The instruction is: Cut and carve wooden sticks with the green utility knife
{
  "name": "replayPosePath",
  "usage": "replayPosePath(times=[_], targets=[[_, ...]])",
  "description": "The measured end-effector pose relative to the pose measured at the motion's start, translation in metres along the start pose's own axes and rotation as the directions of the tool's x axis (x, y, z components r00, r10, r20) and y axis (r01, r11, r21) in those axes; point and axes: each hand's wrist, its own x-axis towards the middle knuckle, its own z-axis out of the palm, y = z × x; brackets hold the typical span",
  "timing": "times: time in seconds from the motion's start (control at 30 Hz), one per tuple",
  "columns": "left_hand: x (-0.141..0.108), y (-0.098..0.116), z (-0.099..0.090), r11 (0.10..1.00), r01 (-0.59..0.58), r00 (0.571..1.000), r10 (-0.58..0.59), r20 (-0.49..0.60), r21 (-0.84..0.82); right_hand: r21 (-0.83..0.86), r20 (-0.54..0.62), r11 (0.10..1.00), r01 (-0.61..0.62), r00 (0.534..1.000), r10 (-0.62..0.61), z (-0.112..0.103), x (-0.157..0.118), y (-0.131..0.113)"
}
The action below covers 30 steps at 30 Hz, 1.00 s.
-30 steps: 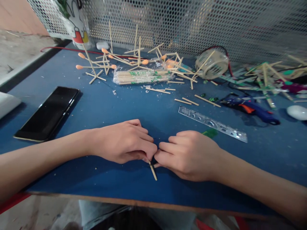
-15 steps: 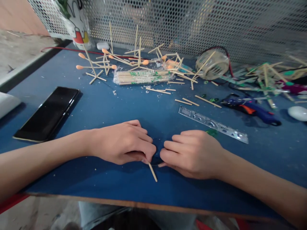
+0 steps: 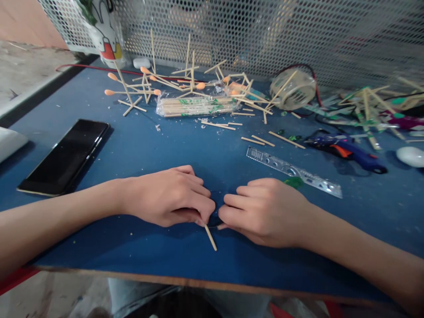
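Note:
My left hand [image 3: 179, 198] is closed, pinching a thin wooden stick [image 3: 211, 237] between thumb and index finger. The stick's free end points down toward the table's front edge, and its other end is hidden under my fingers. Just to the right, my right hand [image 3: 265, 214] is closed too, with its fingertips turned toward the stick. A faint thin line shows between its thumb tip and the stick, too small to identify. Behind my right hand lies a clear plastic ruler [image 3: 293, 171].
A black phone [image 3: 66, 157] lies at the left. Toward the back are a plastic-wrapped bundle of sticks [image 3: 198, 107], glued stick pieces with orange tips, and a clear cup [image 3: 293, 89]. A blue glue gun [image 3: 347, 151] rests at the right. Metal mesh [image 3: 225, 39] stands behind the table.
My right hand has shifted very slightly left, closer to the stick. My left hand and the stick look almost the same.

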Motion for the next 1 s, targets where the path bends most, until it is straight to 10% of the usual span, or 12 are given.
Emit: replayPosePath(times=[1.0], targets=[[-0.0009, 0.0, -0.0008, 0.999, 0.017, 1.0, -0.017, 0.008, -0.035, -0.022, -0.073, 1.0, -0.018, 0.997, 0.016, 0.0053, -0.0021, -0.0013]])
